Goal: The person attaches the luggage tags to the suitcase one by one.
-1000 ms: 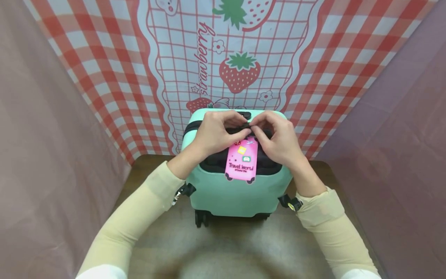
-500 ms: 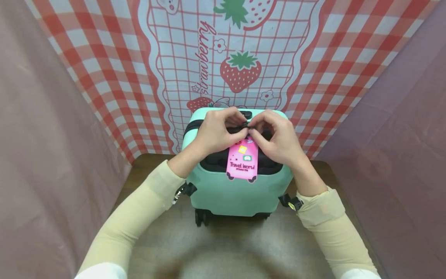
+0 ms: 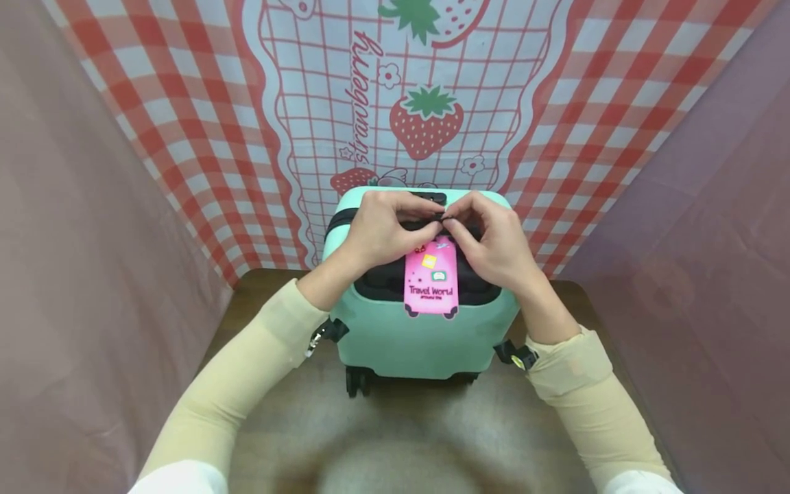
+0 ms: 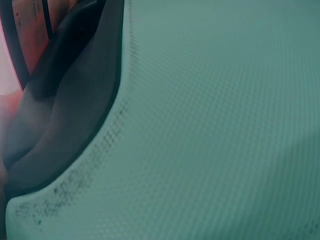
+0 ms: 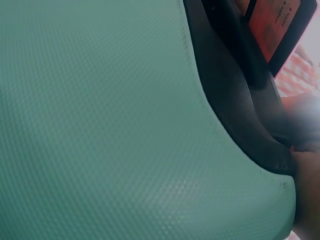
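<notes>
A mint-green suitcase (image 3: 426,343) stands upright on the table, its black handle recess (image 3: 376,283) towards me. Over that recess hangs a pink luggage tag (image 3: 431,281), with "Travel World" lettering facing up. My left hand (image 3: 384,230) and right hand (image 3: 494,239) meet at the top of the tag. Between thumbs and fingertips both pinch the tag's thin dark strap (image 3: 442,221), mostly hidden by the fingers. The left wrist view shows the ribbed suitcase shell (image 4: 210,120) and the tag's back (image 4: 32,37). A name-and-address card (image 5: 277,22) shows on the tag in the right wrist view.
A strawberry-print, red-checked cloth (image 3: 426,127) hangs right behind the suitcase. Plain pinkish curtains (image 3: 80,240) close in both sides. Brown wooden table surface (image 3: 395,446) lies in front of the suitcase wheels (image 3: 356,381). A black wrist mount (image 3: 521,357) sits on the right sleeve.
Both hands stay at the strap, with small finger shifts. The tag has swung slightly and now hangs straighter. The whole scene sits a little higher in view.
</notes>
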Available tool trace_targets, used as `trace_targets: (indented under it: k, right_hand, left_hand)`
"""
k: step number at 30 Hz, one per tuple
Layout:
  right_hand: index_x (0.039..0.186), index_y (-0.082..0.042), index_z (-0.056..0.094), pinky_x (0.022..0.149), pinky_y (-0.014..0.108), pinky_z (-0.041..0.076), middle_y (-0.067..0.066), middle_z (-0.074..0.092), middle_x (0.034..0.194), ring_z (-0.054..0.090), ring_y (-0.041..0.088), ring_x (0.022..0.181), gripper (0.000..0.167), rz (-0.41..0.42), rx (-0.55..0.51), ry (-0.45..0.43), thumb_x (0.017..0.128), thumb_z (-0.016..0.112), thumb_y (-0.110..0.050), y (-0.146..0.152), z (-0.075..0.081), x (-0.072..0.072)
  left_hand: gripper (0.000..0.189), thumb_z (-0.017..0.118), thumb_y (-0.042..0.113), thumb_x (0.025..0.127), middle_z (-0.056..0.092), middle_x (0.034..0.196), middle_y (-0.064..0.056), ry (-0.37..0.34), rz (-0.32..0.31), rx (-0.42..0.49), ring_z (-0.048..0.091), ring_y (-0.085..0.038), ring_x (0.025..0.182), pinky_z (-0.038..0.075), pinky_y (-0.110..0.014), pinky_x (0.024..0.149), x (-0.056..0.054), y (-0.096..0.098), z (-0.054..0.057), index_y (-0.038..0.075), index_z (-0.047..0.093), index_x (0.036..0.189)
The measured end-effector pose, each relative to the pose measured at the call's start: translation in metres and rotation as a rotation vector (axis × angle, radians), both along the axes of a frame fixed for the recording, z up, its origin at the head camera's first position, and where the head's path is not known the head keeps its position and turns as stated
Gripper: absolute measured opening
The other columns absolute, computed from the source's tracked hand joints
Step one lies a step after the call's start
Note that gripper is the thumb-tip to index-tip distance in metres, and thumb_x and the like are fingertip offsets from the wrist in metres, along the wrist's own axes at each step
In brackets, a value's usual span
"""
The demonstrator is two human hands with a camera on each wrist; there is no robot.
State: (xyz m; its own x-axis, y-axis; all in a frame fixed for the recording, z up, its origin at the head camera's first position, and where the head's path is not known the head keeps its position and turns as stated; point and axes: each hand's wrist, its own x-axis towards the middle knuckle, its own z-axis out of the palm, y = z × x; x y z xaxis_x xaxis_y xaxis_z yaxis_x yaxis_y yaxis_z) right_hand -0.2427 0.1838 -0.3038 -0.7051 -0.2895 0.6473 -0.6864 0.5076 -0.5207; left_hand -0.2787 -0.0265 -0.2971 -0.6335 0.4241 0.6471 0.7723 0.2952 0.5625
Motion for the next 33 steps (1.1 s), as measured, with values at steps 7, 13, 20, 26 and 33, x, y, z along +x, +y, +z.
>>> trace_targets:
  k: [7,13,20,26,33]
  right_hand:
    - [0.11,0.001,0.066,0.067,0.02,0.042,0.012,0.071,0.102,0.053,0.012,0.073,0.009,0.038,0.005,0.002,0.102,0.068,-0.002,-0.0011,0.0007,-0.0027]
    - [0.109,0.001,0.067,0.068,0.018,0.047,0.011,0.07,0.099,0.058,0.011,0.076,0.011,0.071,-0.019,0.001,0.099,0.071,0.0,-0.0013,0.0017,-0.0036]
    - [0.107,-0.001,0.071,0.072,0.015,0.052,0.01,0.073,0.097,0.065,0.012,0.078,0.01,0.046,-0.006,0.002,0.097,0.074,-0.001,-0.0013,0.0009,-0.0023]
    - [0.106,-0.001,0.07,0.07,0.016,0.05,0.01,0.074,0.1,0.063,0.01,0.077,0.008,0.031,-0.017,-0.022,0.099,0.072,-0.002,0.0008,-0.0006,-0.0006]
    - [0.107,0.0,0.069,0.069,0.016,0.048,0.011,0.073,0.103,0.062,0.007,0.078,0.007,0.064,-0.059,-0.033,0.1,0.07,0.0,0.0033,-0.0015,-0.0005]
  left_hand:
    - [0.022,0.083,0.015,0.09,0.084,0.103,-0.01,-0.011,0.018,-0.013,0.082,-0.018,0.094,0.064,-0.024,0.085,-0.0004,-0.0035,0.0005,0.004,0.084,0.11]
    - [0.022,0.083,0.013,0.089,0.084,0.102,-0.011,0.002,-0.001,-0.008,0.082,-0.018,0.095,0.064,-0.025,0.086,-0.0012,-0.0036,0.0014,0.003,0.084,0.108]
    - [0.028,0.086,0.014,0.089,0.084,0.106,-0.01,0.012,0.007,-0.009,0.082,-0.017,0.096,0.064,-0.024,0.086,0.0018,-0.0043,-0.0005,0.006,0.083,0.116]
    - [0.023,0.088,0.017,0.088,0.084,0.102,-0.008,0.043,0.021,-0.019,0.082,-0.016,0.093,0.064,-0.026,0.084,0.0019,-0.0033,-0.0019,0.008,0.085,0.109]
    - [0.023,0.087,0.017,0.088,0.084,0.102,-0.008,0.035,0.017,-0.023,0.082,-0.016,0.094,0.064,-0.026,0.085,0.0012,-0.0028,-0.0024,0.007,0.085,0.109]
